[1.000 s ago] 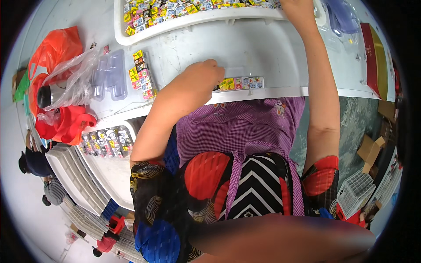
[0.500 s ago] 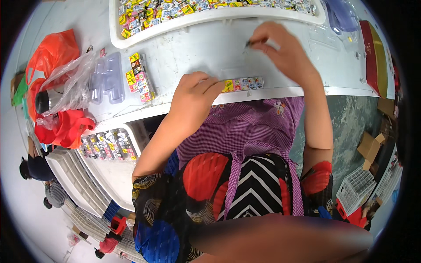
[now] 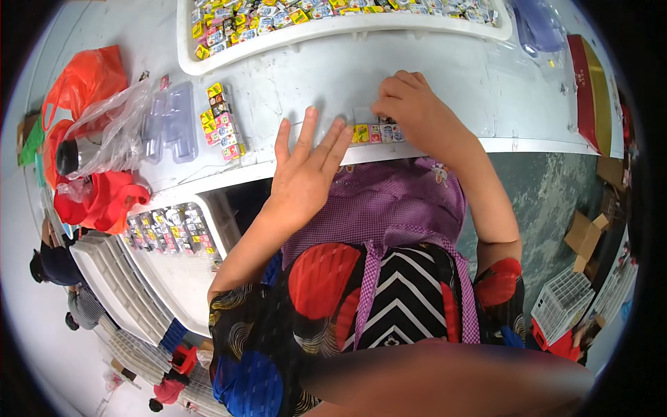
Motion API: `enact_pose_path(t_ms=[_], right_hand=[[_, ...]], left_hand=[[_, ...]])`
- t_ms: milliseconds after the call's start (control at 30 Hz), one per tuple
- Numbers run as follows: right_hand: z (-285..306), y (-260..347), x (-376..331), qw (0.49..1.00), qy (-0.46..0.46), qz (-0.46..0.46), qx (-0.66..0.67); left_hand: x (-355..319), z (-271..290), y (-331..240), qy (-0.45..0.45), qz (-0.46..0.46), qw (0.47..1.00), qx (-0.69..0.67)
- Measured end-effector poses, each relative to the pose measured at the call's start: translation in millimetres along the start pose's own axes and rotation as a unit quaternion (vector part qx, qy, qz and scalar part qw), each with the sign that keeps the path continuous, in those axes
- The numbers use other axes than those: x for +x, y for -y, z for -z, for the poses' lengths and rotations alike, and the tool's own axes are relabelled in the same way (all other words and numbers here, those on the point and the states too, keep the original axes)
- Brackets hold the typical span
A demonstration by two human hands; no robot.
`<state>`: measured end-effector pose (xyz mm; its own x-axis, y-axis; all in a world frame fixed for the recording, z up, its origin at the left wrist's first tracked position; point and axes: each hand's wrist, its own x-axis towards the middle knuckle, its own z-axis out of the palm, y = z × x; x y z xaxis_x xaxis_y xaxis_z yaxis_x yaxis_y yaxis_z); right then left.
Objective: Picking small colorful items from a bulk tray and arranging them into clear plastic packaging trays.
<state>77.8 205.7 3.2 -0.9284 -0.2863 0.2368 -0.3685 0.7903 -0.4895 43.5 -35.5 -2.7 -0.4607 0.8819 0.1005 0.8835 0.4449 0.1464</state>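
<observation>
- Left hand (image 3: 306,170): lying open over the near edge of the white table (image 3: 445,76), fingers spread and straight, fingertips just short of the row of small coloured blocks (image 3: 377,133); holding nothing.
- Right hand (image 3: 417,111): curling over the right end of the same row, fingers bent and bunched together, tips pressing down at the blocks; whether it is pinching one cannot be told.
- Row of small coloured blocks: sitting in a short line at the table's near edge, between the two hands, touching the right hand.
- White tray (image 3: 278,43): standing at the far side of the table, filled with loose coloured blocks.
- Filled block strip (image 3: 221,121): lying left of the hands, beside a clear plastic mould (image 3: 170,125).
- Clear plastic bag (image 3: 114,128) and red bags (image 3: 97,201): resting at the table's left end.
- Lower white tray (image 3: 174,271): carrying more blocks, below the table edge.
</observation>
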Motion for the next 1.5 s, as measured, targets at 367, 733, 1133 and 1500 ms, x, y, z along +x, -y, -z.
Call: enact_pose_path(t_ms=[367, 733, 1133, 1500], right_hand=[[42.7, -35.8, 38.5, 0.966, -0.211, -0.016, -0.148], [61.3, -104.4, 113.9, 0.961, -0.096, -0.09, -0.244], [66.5, -96.9, 113.7, 0.974, -0.043, -0.082, -0.206], [60.6, -41.6, 75.8, 0.964, -0.143, -0.214, 0.063]], left_hand=[[-5.5, -2.4, -7.8, 0.014, 0.014, 0.998, 0.06], [1.0, 4.6, -1.0, 0.098, 0.02, 0.995, -0.031], [13.3, 30.4, 21.4, 0.01, 0.053, 0.967, -0.249], [172.5, 55.4, 78.5, -0.277, 0.001, 0.955, -0.103]])
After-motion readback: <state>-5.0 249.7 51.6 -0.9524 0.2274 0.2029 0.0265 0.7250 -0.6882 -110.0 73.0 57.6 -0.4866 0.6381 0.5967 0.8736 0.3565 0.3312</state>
